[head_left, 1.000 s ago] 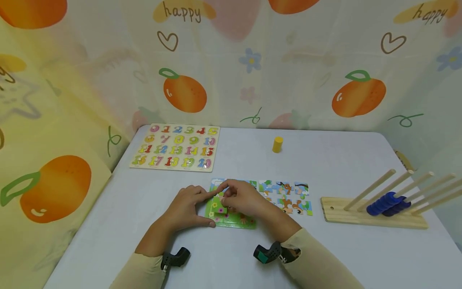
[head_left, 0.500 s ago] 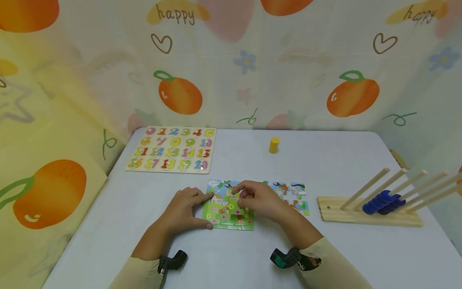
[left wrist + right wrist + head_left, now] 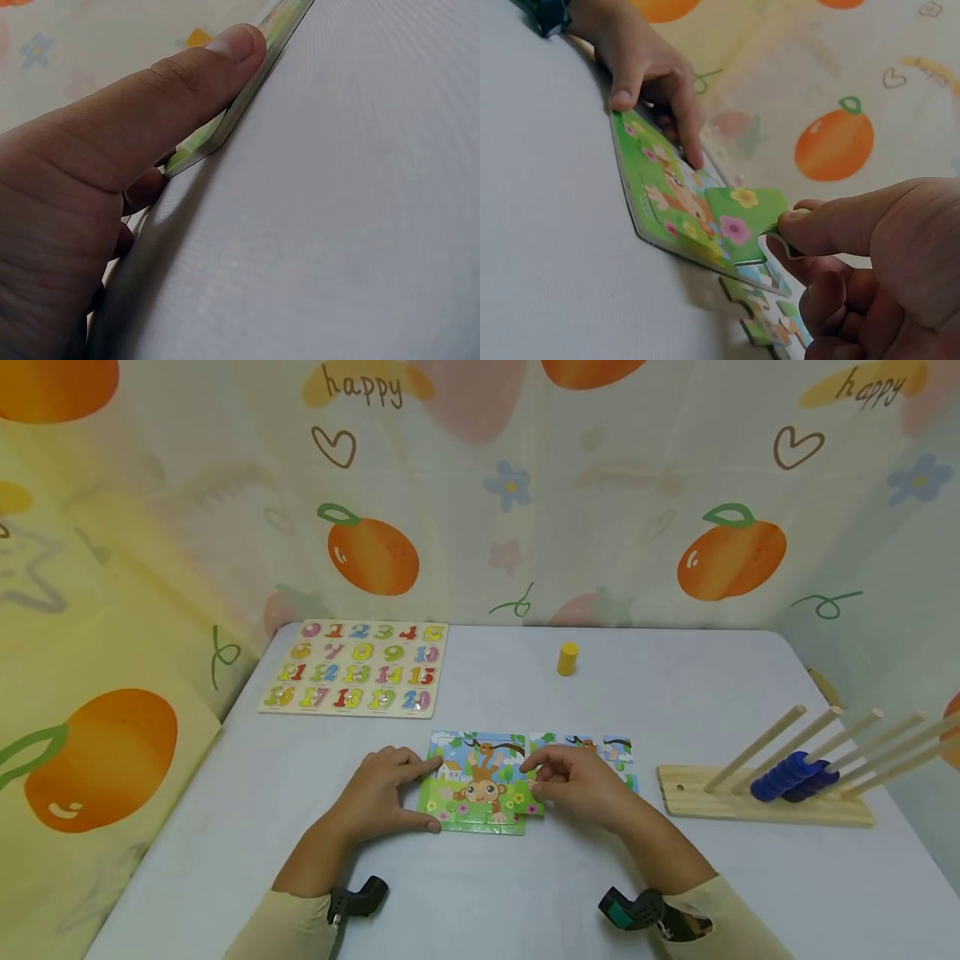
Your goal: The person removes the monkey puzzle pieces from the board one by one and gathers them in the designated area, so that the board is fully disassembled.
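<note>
A jigsaw board [image 3: 482, 828] with a monkey picture lies flat at the middle of the table. My left hand [image 3: 386, 793] rests on its left side, thumb at the near corner and index finger farther up; the left wrist view shows the straight thumb [image 3: 202, 67] along the board's edge. Between thumb and fingers, my right hand [image 3: 585, 783] pinches a green jigsaw piece [image 3: 742, 217] with a pink and a yellow flower. That piece overlaps the board's right edge, tilted over it in the right wrist view. Loose jigsaw pieces [image 3: 617, 750] lie behind the right hand, which partly covers them.
At the back left lies a wooden number board [image 3: 367, 687]. A yellow cylinder [image 3: 567, 659] stands toward the table's back edge. On the right is a wooden base [image 3: 750, 802] with slanting pegs [image 3: 757, 747] and blue rings [image 3: 783, 777]. A printed cloth [image 3: 600, 527] hangs behind.
My right hand has moved right across the board with the green jigsaw piece, uncovering the monkey picture. The left hand has stayed at the board's left side. The head view has shifted slightly.
</note>
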{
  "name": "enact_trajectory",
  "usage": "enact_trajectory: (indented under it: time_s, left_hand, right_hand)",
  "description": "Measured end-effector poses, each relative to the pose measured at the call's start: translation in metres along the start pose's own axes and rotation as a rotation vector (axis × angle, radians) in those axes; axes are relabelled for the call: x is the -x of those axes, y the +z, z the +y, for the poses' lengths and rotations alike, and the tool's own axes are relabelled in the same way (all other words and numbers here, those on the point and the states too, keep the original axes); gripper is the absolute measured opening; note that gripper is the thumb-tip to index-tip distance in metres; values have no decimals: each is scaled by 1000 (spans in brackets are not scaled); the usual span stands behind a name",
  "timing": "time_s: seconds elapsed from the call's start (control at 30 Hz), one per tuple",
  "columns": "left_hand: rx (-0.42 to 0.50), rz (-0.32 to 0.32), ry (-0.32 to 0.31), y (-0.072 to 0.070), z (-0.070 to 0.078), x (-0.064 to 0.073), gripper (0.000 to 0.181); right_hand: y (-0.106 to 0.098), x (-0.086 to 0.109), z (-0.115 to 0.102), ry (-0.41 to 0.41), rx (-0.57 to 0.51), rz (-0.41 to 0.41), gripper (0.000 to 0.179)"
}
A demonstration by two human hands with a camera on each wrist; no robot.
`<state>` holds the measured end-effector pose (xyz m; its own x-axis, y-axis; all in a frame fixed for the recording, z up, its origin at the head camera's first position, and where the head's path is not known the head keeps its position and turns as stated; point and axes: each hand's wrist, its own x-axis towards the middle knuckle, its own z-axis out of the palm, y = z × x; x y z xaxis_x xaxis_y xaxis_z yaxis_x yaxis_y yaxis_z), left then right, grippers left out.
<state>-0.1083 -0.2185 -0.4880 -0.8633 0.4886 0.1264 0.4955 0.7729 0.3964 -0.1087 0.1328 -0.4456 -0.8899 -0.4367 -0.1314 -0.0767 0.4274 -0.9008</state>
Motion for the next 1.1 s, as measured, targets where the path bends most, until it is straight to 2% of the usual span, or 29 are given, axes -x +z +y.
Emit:
enact_trajectory:
  time_s: [0.17,0.33,0.6,1.1]
  left_hand:
    - [-1,-5,-5,-1,1,0,98]
    - [8,-4,-6,-2,1,-1,98]
    - [0,1,-10,-2,2,0,98]
    - [0,10,-1,-1,2,0,97]
  right_hand:
    - [-2,7,3,34,56,2,20]
    - [-1,16,10,19,102,7,19]
    - [4,25,17,44,119,43,20]
    - [13,28,16,-4,270,126,24]
